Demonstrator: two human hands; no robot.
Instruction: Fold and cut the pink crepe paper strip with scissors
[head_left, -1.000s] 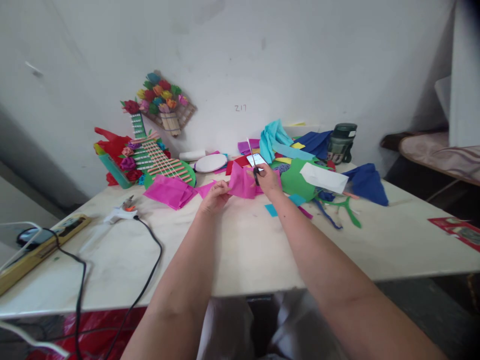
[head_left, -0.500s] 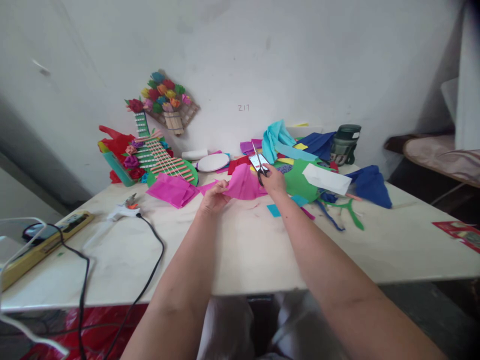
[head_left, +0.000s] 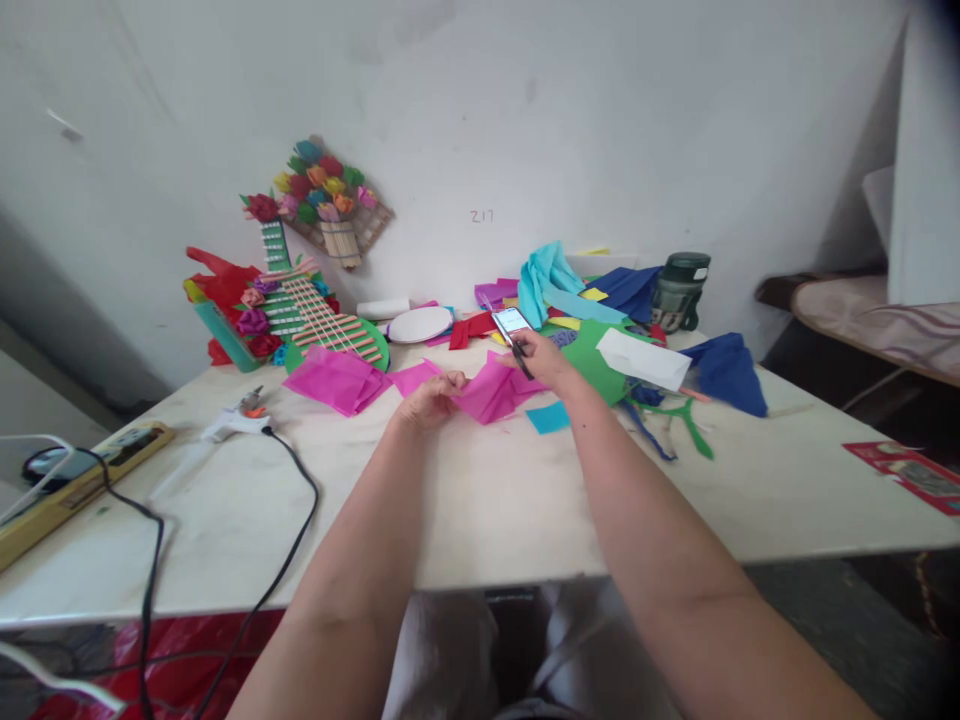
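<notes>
My left hand (head_left: 433, 398) pinches the left edge of a bright pink sheet of crepe-like paper (head_left: 491, 390) just above the table. My right hand (head_left: 541, 358) is closed on the black handles of a pair of scissors (head_left: 522, 362), at the sheet's upper right. The blades point up and to the left, in front of a lit phone (head_left: 511, 320), and are hard to make out there. Whether the right fingers also touch the pink sheet is unclear. Folded pink paper (head_left: 337, 380) lies left of my left hand.
Behind my right hand lie green paper (head_left: 596, 360), a white strip (head_left: 643, 360) and blue paper (head_left: 724, 372). A decorated guitar model (head_left: 322, 320) leans at the back left. A glue gun (head_left: 236, 418) with its black cord lies at left; a bottle (head_left: 679, 290) stands at back right.
The pink sheet hangs lower and is more creased. My right hand has tipped the scissors from nearly upright toward the left. The whole view has shifted slightly.
</notes>
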